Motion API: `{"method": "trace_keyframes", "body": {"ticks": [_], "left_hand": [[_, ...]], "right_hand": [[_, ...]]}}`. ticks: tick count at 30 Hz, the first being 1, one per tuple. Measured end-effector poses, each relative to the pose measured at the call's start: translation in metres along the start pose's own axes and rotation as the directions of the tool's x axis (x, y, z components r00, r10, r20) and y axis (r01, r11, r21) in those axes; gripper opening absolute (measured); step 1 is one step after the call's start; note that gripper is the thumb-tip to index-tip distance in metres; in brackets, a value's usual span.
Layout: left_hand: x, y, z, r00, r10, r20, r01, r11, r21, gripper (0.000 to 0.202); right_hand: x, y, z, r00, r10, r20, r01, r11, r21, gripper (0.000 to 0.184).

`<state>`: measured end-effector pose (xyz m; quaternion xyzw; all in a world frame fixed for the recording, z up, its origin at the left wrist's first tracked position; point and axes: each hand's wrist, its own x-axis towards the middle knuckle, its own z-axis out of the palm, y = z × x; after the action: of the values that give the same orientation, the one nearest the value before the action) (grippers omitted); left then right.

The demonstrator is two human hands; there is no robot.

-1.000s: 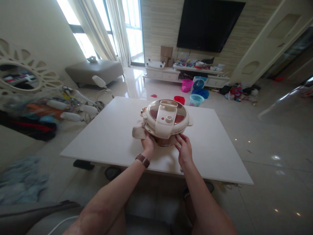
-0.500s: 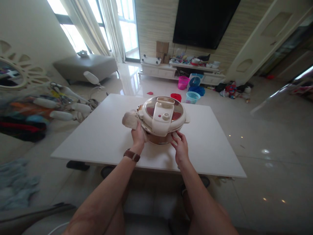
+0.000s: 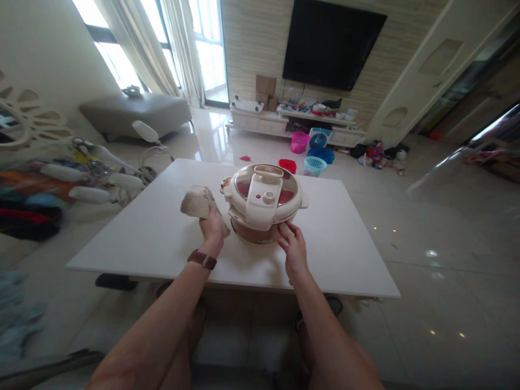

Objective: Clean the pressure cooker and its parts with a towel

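A cream, rounded electric cooker (image 3: 264, 203) stands upright on a white rectangular tabletop (image 3: 341, 249), just about mid-frame. Its top overlaps the tabletop's far edge from where I look. White surface runs widest from the cooker to the slanting edge at the right of the frame; toward the lower edge the strip is narrower, and both forearms cross it.

The cooker has a glossy brown lower body (image 3: 254, 233), a lid with a shiny dark window (image 3: 289, 196), and a broad cream bar over it bearing a small red button (image 3: 258, 196) and a round knob (image 3: 268, 197).

The left hand (image 3: 212, 230) grips a folded beige-grey cloth with dark print (image 3: 197, 203), left of the cooker and apart from its lid. The right hand (image 3: 294, 249) is at the cooker's lower right front, fingers parted and loosely bent, fingertips by the brown side; I can't tell if they press.

Beyond the far edge, a pink plastic basket (image 3: 299, 142) and a pale-blue perforated one (image 3: 314, 166) stand on the floor, upper middle of the frame.
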<state>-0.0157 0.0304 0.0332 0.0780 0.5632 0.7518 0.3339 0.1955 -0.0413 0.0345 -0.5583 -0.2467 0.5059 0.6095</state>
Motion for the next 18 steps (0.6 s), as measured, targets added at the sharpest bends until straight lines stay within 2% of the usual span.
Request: {"method": "trace_keyframes", "body": {"ticks": [2,5,8,12,18], "left_hand": [[-0.010,-0.006,0.000,0.998,-0.015,0.068,0.014,1.000,0.026,0.028],[-0.032,-0.021,0.000,0.986,-0.098,0.135,0.100,0.995,-0.007,0.029],[-0.045,-0.035,0.000,0.978,-0.179,0.107,0.181,0.983,-0.017,0.033],[-0.047,-0.046,-0.005,0.942,-0.331,0.063,0.327,0.943,0.064,0.037],[-0.048,-0.054,-0.007,0.940,-0.338,0.047,0.333,0.939,0.089,0.038]], "right_hand": [[0.000,0.002,0.001,1.000,-0.004,-0.003,0.004,1.000,-0.008,0.051],[0.000,0.005,0.002,1.000,-0.020,-0.004,0.020,1.000,-0.005,0.051],[0.000,0.006,0.003,1.000,-0.028,-0.005,0.028,1.000,0.000,0.053],[0.000,0.005,0.003,1.000,-0.021,-0.013,0.021,1.000,-0.006,0.053],[-0.004,0.000,0.004,0.999,-0.031,-0.014,0.031,0.999,-0.010,0.053]]}}
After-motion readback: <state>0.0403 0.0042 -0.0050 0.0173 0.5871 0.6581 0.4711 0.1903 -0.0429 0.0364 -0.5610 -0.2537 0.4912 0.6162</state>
